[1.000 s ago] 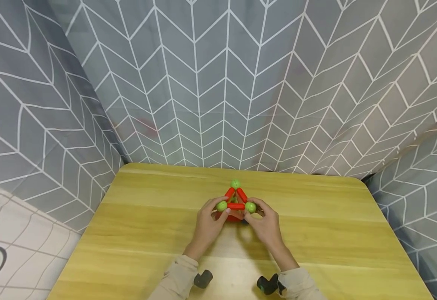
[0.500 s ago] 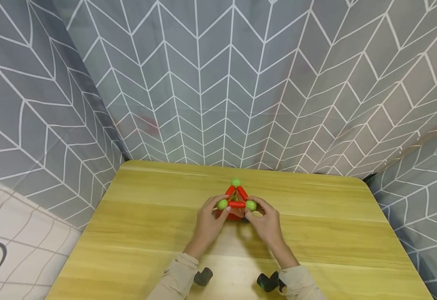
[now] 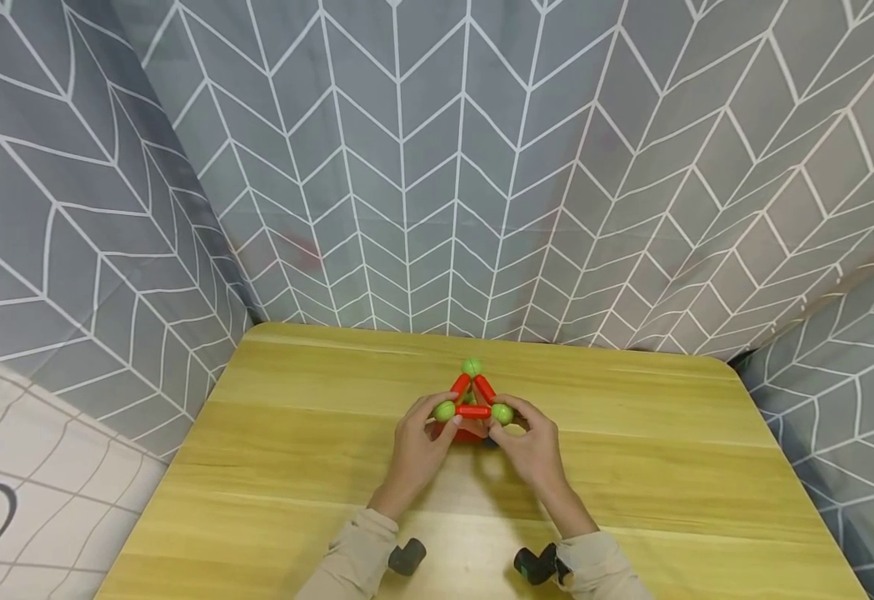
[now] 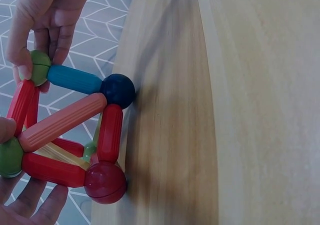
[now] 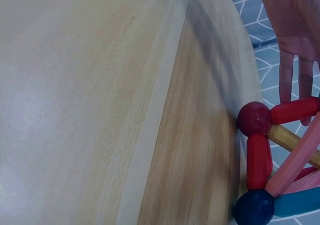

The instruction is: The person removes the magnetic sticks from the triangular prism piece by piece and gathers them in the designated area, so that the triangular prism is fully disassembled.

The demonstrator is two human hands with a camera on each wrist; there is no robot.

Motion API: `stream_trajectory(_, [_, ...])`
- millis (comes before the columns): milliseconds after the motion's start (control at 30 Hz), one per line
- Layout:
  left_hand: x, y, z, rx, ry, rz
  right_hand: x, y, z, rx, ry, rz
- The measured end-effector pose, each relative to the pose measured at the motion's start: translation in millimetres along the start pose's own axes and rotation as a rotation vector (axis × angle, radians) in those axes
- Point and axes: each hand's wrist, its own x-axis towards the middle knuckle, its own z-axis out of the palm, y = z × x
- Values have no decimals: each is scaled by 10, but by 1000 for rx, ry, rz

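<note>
A frame of magnetic building rods and balls stands upright near the table's middle. My left hand (image 3: pixel 416 454) pinches its left green ball (image 3: pixel 445 411) between thumb and fingers. On the other side, my right hand (image 3: pixel 536 457) pinches the right green ball (image 3: pixel 501 413). A red rod (image 3: pixel 473 412) joins these two balls, and two more red rods slope to a far green ball (image 3: pixel 471 367). In the left wrist view, a dark blue ball (image 4: pixel 118 91) and a dark red ball (image 4: pixel 105 182) form the lower corners. A blue rod (image 4: pixel 75 79) and a pink diagonal rod (image 4: pixel 65 122) meet the dark blue ball.
The wooden table (image 3: pixel 294 442) spreads around both hands. Patterned grey curtains (image 3: pixel 422 167) hang behind its far edge and at the sides. Dark objects (image 3: pixel 407 557) lie by each cuff, and a white cloth (image 3: pixel 47 500) is at the left.
</note>
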Motion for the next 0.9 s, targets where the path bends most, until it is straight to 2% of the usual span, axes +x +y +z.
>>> stream_trajectory(467, [-11, 3, 1, -33, 4, -5, 20, 4, 19, -12, 4, 9])
stream_trajectory(900, [-15, -4, -2, -34, 13, -6, 46, -42, -22, -37, -49, 18])
